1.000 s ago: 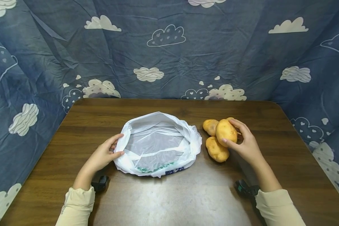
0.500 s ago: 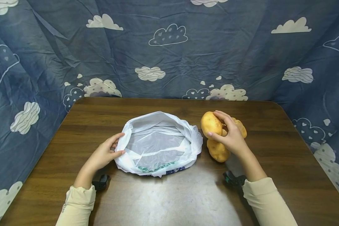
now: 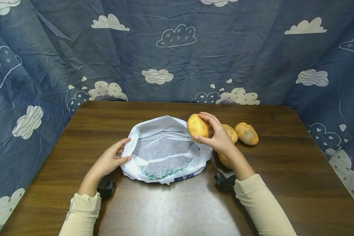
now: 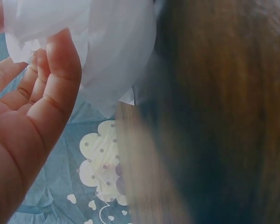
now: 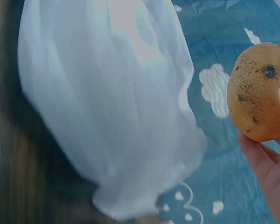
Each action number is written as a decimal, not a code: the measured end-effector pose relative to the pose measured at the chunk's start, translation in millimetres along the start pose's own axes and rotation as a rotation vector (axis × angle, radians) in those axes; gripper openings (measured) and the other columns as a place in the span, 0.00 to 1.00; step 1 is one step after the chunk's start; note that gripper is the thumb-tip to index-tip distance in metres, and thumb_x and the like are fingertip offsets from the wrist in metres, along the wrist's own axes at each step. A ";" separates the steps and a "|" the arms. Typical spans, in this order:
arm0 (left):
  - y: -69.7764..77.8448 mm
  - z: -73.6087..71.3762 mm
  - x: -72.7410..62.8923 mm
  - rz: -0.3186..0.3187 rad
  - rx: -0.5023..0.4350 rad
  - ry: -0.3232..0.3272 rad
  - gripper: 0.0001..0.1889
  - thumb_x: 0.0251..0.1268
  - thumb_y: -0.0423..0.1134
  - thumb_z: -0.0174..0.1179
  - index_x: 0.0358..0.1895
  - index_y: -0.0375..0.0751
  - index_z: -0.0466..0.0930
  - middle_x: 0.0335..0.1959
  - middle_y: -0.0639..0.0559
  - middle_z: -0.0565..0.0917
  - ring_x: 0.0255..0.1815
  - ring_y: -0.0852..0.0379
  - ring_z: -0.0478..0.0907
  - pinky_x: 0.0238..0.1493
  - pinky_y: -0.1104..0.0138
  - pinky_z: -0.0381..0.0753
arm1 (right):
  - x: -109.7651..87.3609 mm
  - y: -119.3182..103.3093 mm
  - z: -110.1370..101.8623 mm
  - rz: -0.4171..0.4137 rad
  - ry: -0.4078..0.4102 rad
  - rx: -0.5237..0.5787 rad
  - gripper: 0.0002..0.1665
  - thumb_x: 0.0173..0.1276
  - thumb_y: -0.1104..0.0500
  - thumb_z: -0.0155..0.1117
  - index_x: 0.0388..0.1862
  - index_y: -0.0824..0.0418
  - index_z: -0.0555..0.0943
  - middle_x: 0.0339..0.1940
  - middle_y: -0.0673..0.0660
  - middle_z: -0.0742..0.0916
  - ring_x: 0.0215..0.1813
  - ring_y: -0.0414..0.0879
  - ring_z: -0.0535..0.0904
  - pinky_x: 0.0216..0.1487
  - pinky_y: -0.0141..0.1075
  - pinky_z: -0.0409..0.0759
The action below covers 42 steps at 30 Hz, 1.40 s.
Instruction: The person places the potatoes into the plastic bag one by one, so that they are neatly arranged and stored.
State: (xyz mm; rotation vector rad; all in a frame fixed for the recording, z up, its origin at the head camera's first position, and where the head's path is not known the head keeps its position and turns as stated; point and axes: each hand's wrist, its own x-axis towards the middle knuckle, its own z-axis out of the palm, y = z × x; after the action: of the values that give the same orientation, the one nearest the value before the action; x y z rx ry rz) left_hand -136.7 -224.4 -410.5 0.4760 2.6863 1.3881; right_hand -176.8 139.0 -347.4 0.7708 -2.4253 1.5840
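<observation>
A white plastic bag (image 3: 165, 154) stands with its mouth spread wide on the brown table, green and blue print low on its near side. My left hand (image 3: 110, 159) holds its left edge; in the left wrist view, fingers (image 4: 60, 70) curl against the thin plastic. My right hand (image 3: 216, 134) grips a yellow potato (image 3: 197, 127) between thumb and fingers, at the bag's right rim in the head view. Dark specks mark that potato (image 5: 259, 93) in the right wrist view, where the bag (image 5: 107, 93) hangs to its left.
Right of the bag, a lumpy potato (image 3: 246, 133) lies on the table (image 3: 283, 157). Closer in are another potato (image 3: 230, 132) and a third potato (image 3: 223, 160), both partly hidden by the right hand and forearm. A blue cloud-patterned cloth (image 3: 177, 62) hangs behind the table.
My right hand has carried the potato leftward from over the other potatoes to the bag's right rim, uncovering the lumpy potato. My left hand has stayed at the bag's left edge.
</observation>
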 end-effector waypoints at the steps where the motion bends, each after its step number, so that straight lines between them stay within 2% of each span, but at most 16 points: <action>1: 0.6 0.4 0.1 -0.002 -0.001 0.000 0.33 0.53 0.27 0.62 0.63 0.30 0.59 0.46 0.36 0.70 0.39 0.47 0.71 0.36 0.62 0.76 | 1.8 -0.2 3.5 -0.011 -0.006 0.001 0.39 0.48 0.70 0.70 0.59 0.73 0.65 0.62 0.66 0.65 0.60 0.56 0.64 0.55 0.48 0.67; 7: 0.0 1.2 -0.6 -0.007 -0.004 0.005 0.33 0.53 0.29 0.63 0.63 0.31 0.59 0.46 0.36 0.70 0.40 0.48 0.70 0.36 0.62 0.76 | 10.3 -0.4 24.4 -0.038 -0.052 -0.011 0.38 0.48 0.67 0.71 0.59 0.71 0.66 0.62 0.64 0.67 0.61 0.55 0.64 0.54 0.49 0.68; 14: 0.8 1.3 -1.0 0.007 0.009 0.009 0.33 0.53 0.31 0.64 0.63 0.34 0.60 0.45 0.38 0.70 0.39 0.49 0.70 0.35 0.64 0.76 | 21.5 32.0 52.3 -0.052 -0.110 -0.010 0.41 0.47 0.59 0.74 0.61 0.59 0.67 0.63 0.56 0.67 0.62 0.47 0.63 0.54 0.44 0.69; 17: 1.9 1.3 -1.0 0.004 0.007 0.010 0.33 0.53 0.31 0.64 0.63 0.34 0.60 0.45 0.38 0.70 0.38 0.49 0.70 0.35 0.65 0.76 | 24.9 37.2 62.6 -0.060 -0.137 0.011 0.41 0.47 0.58 0.74 0.61 0.59 0.67 0.63 0.58 0.67 0.61 0.46 0.64 0.54 0.43 0.69; 19: 2.2 1.2 -1.1 -0.002 0.006 0.009 0.33 0.53 0.31 0.63 0.63 0.34 0.60 0.45 0.38 0.70 0.39 0.49 0.69 0.35 0.65 0.75 | 27.0 38.2 68.7 -0.069 -0.148 0.025 0.41 0.47 0.58 0.74 0.60 0.59 0.67 0.63 0.60 0.67 0.61 0.46 0.64 0.53 0.42 0.69; 27: 2.9 0.5 -1.4 -0.004 0.012 0.008 0.34 0.52 0.30 0.64 0.63 0.32 0.59 0.45 0.38 0.70 0.39 0.49 0.69 0.35 0.64 0.75 | 35.7 36.0 89.5 -0.045 -0.176 0.082 0.41 0.45 0.61 0.75 0.60 0.62 0.68 0.61 0.57 0.70 0.58 0.47 0.67 0.53 0.39 0.70; 32: 2.8 -0.2 -1.1 -0.001 0.006 0.007 0.34 0.52 0.29 0.64 0.63 0.32 0.59 0.45 0.38 0.70 0.38 0.49 0.70 0.35 0.66 0.75 | 38.2 14.6 96.2 -0.014 -0.215 0.149 0.40 0.46 0.68 0.72 0.59 0.70 0.66 0.61 0.64 0.69 0.57 0.54 0.68 0.52 0.43 0.70; 35: 2.2 -0.2 -1.0 -0.005 0.008 0.004 0.33 0.52 0.29 0.63 0.63 0.32 0.60 0.44 0.39 0.70 0.38 0.50 0.69 0.35 0.67 0.75 | 38.9 6.7 100.9 0.019 -0.248 0.152 0.40 0.47 0.68 0.72 0.60 0.70 0.66 0.61 0.65 0.68 0.58 0.55 0.67 0.52 0.43 0.70; 38: 1.7 -0.2 -0.9 -0.006 0.012 0.003 0.33 0.52 0.29 0.63 0.63 0.33 0.60 0.43 0.39 0.70 0.37 0.50 0.69 0.35 0.67 0.75 | 40.1 9.6 108.4 0.025 -0.270 0.150 0.40 0.47 0.67 0.71 0.60 0.70 0.66 0.62 0.64 0.67 0.58 0.54 0.67 0.52 0.42 0.71; 42: 1.3 -0.2 -0.6 -0.003 0.015 0.000 0.33 0.52 0.29 0.63 0.63 0.33 0.60 0.43 0.39 0.70 0.37 0.51 0.69 0.34 0.69 0.75 | 43.7 31.7 123.5 0.026 -0.273 0.138 0.41 0.47 0.64 0.73 0.61 0.64 0.67 0.62 0.59 0.68 0.58 0.49 0.66 0.54 0.39 0.68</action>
State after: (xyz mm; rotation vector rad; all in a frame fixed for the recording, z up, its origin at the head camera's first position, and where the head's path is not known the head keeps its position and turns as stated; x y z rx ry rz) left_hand -135.8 -224.1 -409.4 0.4730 2.6980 1.3679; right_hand -210.7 24.5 -409.9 1.0463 -2.5354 1.7753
